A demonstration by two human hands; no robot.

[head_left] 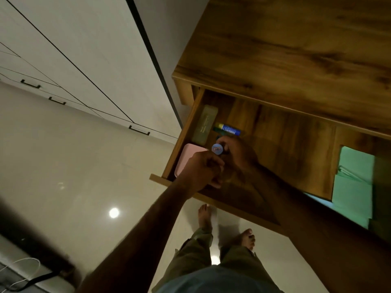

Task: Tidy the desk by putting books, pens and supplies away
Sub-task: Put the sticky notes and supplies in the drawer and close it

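Note:
The wooden desk's drawer [296, 144] stands pulled out below the desk top [296, 49]. Inside its left end lie a grey-green pencil case [205, 124], a pink box [188, 157] and a blue glue stick with a yellow cap [229, 129]. Both hands meet over the drawer's left part. My right hand [237, 153] grips a small tube with a round blue cap [218, 149], the cap end facing me. My left hand [201, 170] is curled right beside it, fingers closed; what it holds is hidden.
Green paper sheets [355, 182] lie in the drawer's right compartment. White cabinet doors with dark handles [139, 130] run along the left. My bare feet [246, 238] stand on the glossy tile floor below the drawer front. A dark cable [31, 280] lies bottom left.

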